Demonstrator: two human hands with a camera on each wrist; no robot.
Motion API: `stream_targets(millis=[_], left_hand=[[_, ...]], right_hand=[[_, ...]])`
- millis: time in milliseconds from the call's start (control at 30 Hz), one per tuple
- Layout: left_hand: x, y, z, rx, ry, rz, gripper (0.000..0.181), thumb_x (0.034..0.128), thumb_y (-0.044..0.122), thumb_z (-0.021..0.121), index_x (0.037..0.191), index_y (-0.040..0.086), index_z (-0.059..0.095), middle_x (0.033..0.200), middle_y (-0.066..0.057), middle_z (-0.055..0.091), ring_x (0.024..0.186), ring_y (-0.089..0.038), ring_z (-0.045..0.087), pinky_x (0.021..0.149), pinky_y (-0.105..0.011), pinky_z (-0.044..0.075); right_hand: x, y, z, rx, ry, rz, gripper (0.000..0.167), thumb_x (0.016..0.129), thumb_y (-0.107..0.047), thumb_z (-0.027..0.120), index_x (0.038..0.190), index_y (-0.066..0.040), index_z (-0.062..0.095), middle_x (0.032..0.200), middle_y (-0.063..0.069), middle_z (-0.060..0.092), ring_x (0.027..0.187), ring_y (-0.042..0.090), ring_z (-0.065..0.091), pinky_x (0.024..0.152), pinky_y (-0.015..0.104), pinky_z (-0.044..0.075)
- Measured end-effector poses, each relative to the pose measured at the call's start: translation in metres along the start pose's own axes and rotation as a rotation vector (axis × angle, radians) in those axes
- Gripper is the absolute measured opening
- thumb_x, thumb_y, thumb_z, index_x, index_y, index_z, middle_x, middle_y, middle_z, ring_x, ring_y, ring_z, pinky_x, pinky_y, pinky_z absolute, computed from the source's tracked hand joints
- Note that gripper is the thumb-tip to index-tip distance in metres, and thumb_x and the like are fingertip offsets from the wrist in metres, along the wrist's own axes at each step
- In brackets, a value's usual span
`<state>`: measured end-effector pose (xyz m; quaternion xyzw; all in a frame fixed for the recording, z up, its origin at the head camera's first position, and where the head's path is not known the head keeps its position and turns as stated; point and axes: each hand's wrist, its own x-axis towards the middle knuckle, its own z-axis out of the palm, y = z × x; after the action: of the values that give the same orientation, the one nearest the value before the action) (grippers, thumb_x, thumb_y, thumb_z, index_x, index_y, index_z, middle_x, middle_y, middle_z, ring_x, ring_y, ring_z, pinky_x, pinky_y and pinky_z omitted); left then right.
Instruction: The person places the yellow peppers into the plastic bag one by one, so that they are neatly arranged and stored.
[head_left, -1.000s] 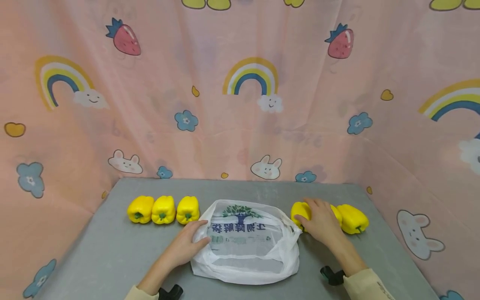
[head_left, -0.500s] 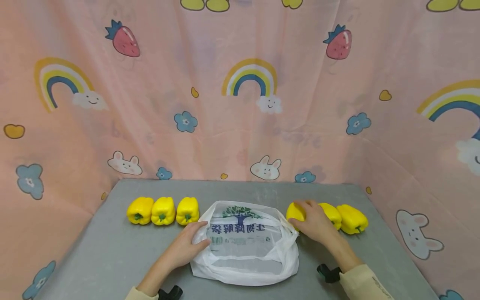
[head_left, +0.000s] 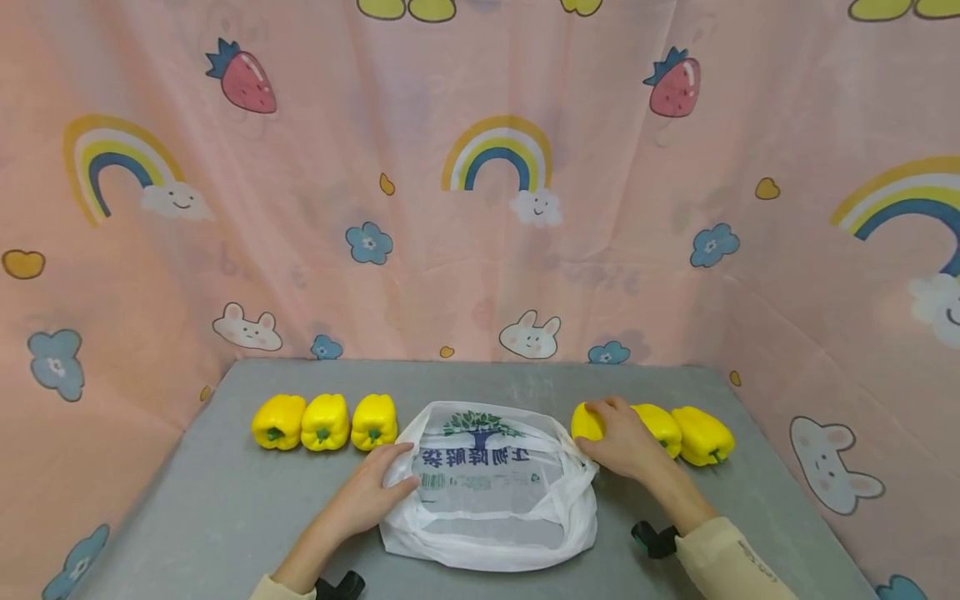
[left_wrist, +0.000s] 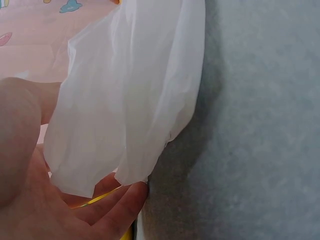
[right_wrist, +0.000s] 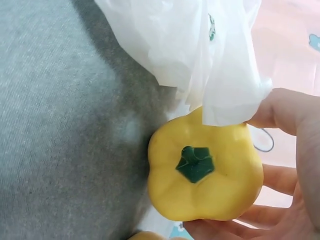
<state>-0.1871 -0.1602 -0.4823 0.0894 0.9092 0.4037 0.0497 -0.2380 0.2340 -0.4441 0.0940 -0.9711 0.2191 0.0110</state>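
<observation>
A white plastic bag (head_left: 480,529) lies on the table with its mouth spread towards me, a printed tree and dark lettering showing inside. At the bag's left rim rests my left hand (head_left: 375,487), thumb and fingers spread apart; in the left wrist view the bag's film hides the thumb tip. My right hand (head_left: 622,442) grips a yellow bell pepper (right_wrist: 205,170) beside the bag's right rim. The right wrist view shows its green stem, with fingers around its side and a flap of the bag overlapping its upper part.
Three yellow bell peppers (head_left: 325,422) stand in a row left of the bag. Two more bell peppers (head_left: 702,436) are to the right of my right hand. A pink patterned curtain (head_left: 480,275) encloses the back and sides of the grey table (head_left: 225,500).
My right hand has moved slightly left with the bell pepper, towards the bag's right rim, uncovering more of the pepper behind it. The left hand has stayed at the left rim.
</observation>
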Motion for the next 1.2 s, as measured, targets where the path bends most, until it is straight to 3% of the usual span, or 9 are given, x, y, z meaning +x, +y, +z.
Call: stream_targets(millis=[533,800,1200], left_hand=[[0.0,-0.003,0.002,0.002,-0.003,0.006,0.054,0.0961,0.031,0.071,0.145,0.013,0.055,0.15,-0.016,0.048,0.137,-0.04,0.045,0.112,-0.064,0.033],[0.0,-0.004,0.002,-0.007,0.002,0.001,0.054,0.0966,0.029,0.07,0.145,0.013,0.055,0.151,-0.017,0.047,0.138,-0.04,0.044,0.112,-0.065,0.033],[0.001,-0.004,-0.001,0.004,0.02,0.002,0.052,0.0955,0.027,0.072,0.143,0.012,0.057,0.148,-0.017,0.051,0.137,-0.039,0.046,0.113,-0.062,0.034]], right_hand=[[0.001,0.003,0.004,0.019,0.027,-0.015,0.063,0.084,-0.03,0.074,0.136,0.003,0.058,0.137,0.03,0.05,0.12,0.047,0.051,0.098,0.064,0.047],[0.003,0.002,-0.006,0.024,0.065,-0.03,0.063,0.086,-0.029,0.071,0.138,0.003,0.057,0.137,0.029,0.051,0.118,0.046,0.053,0.095,0.062,0.048],[-0.001,-0.019,-0.028,0.065,0.119,-0.051,0.064,0.088,-0.032,0.07,0.141,0.0,0.055,0.141,0.026,0.048,0.121,0.044,0.051,0.093,0.059,0.051]])
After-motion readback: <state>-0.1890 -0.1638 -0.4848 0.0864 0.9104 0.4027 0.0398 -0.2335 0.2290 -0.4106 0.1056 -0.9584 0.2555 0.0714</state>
